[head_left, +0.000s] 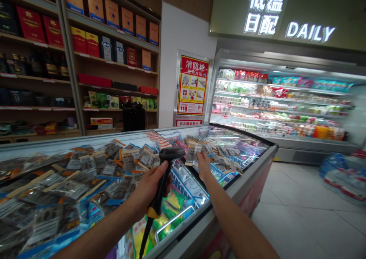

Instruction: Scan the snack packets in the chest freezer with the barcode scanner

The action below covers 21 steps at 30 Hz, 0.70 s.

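Observation:
My left hand is wrapped round the handle of a black and yellow barcode scanner, its head pointing right and its cable hanging down. My right hand reaches over the freezer's glass lid and pinches a small flat packet with a printed label. More such packets lie in a heap on the glass beside my right hand. On the left a wide spread of clear packets with orange and blue edges covers the freezer top. Below the scanner, green and yellow bags show inside the freezer.
The chest freezer's rim runs along the right side. Shelves of boxed goods stand at the back left, a lit open fridge at the back right. Wrapped bottle packs sit on the tiled floor.

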Tool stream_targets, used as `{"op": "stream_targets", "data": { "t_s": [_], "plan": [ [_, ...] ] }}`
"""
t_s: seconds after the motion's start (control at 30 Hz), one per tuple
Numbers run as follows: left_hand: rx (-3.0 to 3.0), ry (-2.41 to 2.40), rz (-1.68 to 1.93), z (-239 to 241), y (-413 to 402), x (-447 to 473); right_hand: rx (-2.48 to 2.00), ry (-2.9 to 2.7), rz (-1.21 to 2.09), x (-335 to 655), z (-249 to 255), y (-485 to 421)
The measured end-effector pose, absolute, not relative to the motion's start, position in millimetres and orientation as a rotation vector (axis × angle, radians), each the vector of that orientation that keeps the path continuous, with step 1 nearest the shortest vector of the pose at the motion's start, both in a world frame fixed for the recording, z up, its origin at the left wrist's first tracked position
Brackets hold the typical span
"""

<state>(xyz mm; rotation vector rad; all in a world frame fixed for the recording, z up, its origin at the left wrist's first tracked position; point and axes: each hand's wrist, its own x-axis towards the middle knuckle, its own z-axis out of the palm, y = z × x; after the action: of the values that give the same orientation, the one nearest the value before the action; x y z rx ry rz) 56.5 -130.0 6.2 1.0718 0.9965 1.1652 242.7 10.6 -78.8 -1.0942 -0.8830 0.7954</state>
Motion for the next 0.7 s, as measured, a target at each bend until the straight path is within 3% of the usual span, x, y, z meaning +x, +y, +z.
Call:
{"op": "stream_targets", "data": {
  "t_s": [0.7],
  "plan": [
    [0.97,1.051,1.181,0.0,-115.1,45.4,-1.29,-0.984,0.69,251.5,-79.2,8.9]
  ]
}}
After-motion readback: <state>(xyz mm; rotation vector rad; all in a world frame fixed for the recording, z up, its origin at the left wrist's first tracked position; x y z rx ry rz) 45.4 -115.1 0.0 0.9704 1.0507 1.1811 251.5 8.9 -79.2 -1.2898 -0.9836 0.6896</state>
